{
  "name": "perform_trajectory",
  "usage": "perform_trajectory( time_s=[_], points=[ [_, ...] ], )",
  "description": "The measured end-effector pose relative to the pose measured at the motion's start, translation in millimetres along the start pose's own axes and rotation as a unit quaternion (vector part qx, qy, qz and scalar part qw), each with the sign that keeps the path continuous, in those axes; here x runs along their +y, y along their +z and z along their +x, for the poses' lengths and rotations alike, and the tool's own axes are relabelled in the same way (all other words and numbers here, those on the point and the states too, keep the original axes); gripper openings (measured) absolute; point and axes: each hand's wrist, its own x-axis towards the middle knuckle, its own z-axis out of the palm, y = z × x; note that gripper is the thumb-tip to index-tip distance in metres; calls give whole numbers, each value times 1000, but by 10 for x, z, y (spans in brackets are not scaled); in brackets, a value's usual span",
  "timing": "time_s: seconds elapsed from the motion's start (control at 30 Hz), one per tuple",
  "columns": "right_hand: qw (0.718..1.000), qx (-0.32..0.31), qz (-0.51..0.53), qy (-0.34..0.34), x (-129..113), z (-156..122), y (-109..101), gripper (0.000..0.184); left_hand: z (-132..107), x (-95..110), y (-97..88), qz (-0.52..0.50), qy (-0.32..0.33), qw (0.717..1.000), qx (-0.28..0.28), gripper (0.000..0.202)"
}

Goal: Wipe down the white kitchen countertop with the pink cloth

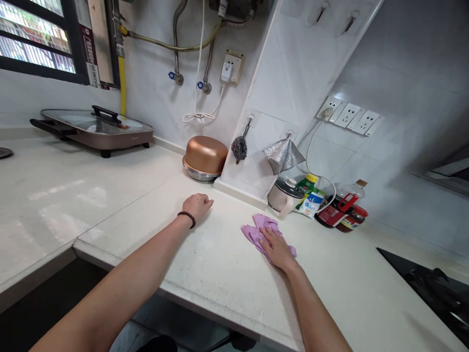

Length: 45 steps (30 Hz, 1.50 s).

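A purple cloth (266, 225) lies crumpled on the white countertop (220, 244), right of the middle. Flat on top of it presses my right hand (275, 248), fingers stretched out and slightly apart, covering part of the cloth. My left hand (198, 207), with a dark beaded bracelet (187, 218) on the wrist, is curled into a fist on the countertop. It stands apart from the cloth; nothing shows in its fingers, and its underside is hidden. The nearest thing beyond it is a copper-coloured pan (207, 154) stacked upside down on silvery round dishes (201, 174).
An electric pan with a glass lid (106, 139) stands at the back left. Along the right wall are a small lidded pot (284, 195), seasoning packets (313, 203) and jars (333, 211). A black hob (425, 283) lies at right. A dark recess (54, 298) opens at front left.
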Motion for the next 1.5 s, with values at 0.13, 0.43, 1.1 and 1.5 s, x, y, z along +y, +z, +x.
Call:
perform_trajectory(
  time_s=[0.13,0.43,1.1,1.5],
  points=[
    [1000,2,0,-1,15,2,13,62,3,-4,1,-4,-1,1000,-3,33],
    [1000,9,6,-7,37,3,32,63,-10,0,0,-9,0,1000,4,32],
    [1000,10,7,-8,58,16,49,63,-7,3,-6,-11,0,1000,1,33],
    [1000,0,-5,1,19,2,-2,61,-11,-29,0,-20,23,1000,2,42]
  ],
)
